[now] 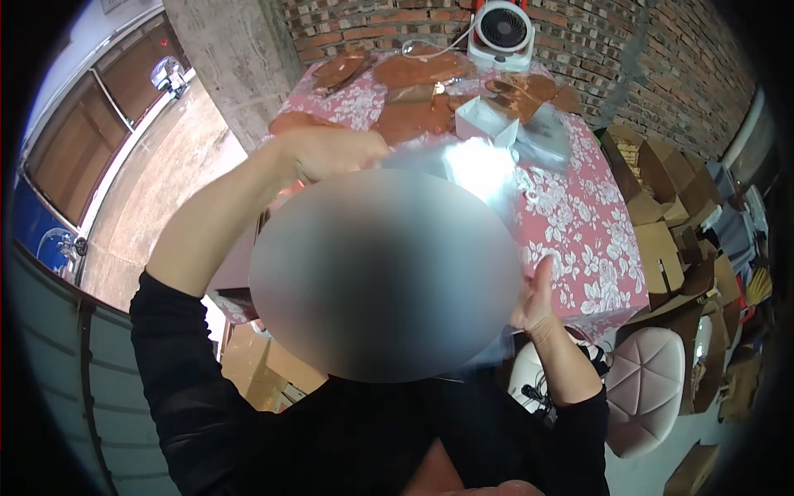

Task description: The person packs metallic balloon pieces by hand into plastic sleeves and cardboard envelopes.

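A blurred oval covers the middle of the view and hides much of what lies between my hands. At its upper left my left hand [343,155] is closed, fingers curled at the edge of a shiny clear plastic film [481,169]. The film stretches rightward from that hand above the table and catches bright light. My right hand [533,299] is lower, at the oval's right edge, thumb pointing up; its other fingers are hidden. Just beyond the film stands a small open white box [486,121], with clear plastic bags [542,142] beside it.
Brown flat pieces in plastic [422,73] lie across the far side of the pink floral tablecloth [591,240]. A white fan [501,35] stands at the back by the brick wall. Open cardboard boxes [662,248] line the right; a padded white chair [647,388] is near right.
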`<state>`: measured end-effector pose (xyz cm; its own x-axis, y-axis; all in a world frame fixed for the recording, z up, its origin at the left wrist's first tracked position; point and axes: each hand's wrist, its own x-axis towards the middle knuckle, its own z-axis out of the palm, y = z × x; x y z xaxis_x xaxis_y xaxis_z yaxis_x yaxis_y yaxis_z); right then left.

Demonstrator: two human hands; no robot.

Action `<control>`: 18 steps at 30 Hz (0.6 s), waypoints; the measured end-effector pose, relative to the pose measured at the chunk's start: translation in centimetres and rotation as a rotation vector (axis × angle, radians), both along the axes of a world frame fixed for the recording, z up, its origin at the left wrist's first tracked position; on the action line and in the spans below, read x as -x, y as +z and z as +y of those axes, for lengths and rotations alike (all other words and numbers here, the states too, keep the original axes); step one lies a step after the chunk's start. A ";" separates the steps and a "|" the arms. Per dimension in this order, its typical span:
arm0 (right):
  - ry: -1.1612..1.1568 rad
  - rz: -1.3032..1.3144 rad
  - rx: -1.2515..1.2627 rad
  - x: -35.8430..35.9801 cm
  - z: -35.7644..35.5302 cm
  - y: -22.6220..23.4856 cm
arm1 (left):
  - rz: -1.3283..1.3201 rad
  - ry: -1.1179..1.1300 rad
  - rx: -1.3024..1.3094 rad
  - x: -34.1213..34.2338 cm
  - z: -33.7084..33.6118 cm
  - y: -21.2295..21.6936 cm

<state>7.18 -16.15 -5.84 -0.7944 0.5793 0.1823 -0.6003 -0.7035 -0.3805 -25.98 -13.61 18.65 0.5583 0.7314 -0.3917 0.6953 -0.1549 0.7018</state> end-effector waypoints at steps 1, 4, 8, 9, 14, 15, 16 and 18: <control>0.055 0.168 0.225 -0.4 -0.3 -0.7 | 0.020 -0.105 0.072 -1.0 0.0 -2.1; -0.191 -0.372 -0.082 0.3 -2.6 1.5 | -0.027 -0.222 0.273 -3.2 0.2 -7.4; -0.064 -0.463 -0.173 -0.1 -4.5 2.1 | -0.184 -0.307 0.477 -4.1 0.3 -12.6; -0.089 -0.532 -0.144 -0.6 -5.0 2.1 | -0.236 -0.314 0.481 -4.3 0.2 -13.4; -0.035 -0.604 -0.179 -3.1 -5.8 -0.1 | -0.246 -0.257 0.603 -5.2 0.4 -14.5; -0.034 -0.632 -0.186 -3.1 -6.2 0.6 | -0.250 -0.225 0.616 -5.4 0.5 -14.1; -0.034 -0.659 -0.193 -3.2 -6.4 1.0 | -0.245 -0.232 0.613 -5.5 0.6 -13.7; -0.057 -0.652 -0.171 -3.9 -5.8 -1.4 | -0.286 -0.225 0.577 -5.6 0.8 -12.6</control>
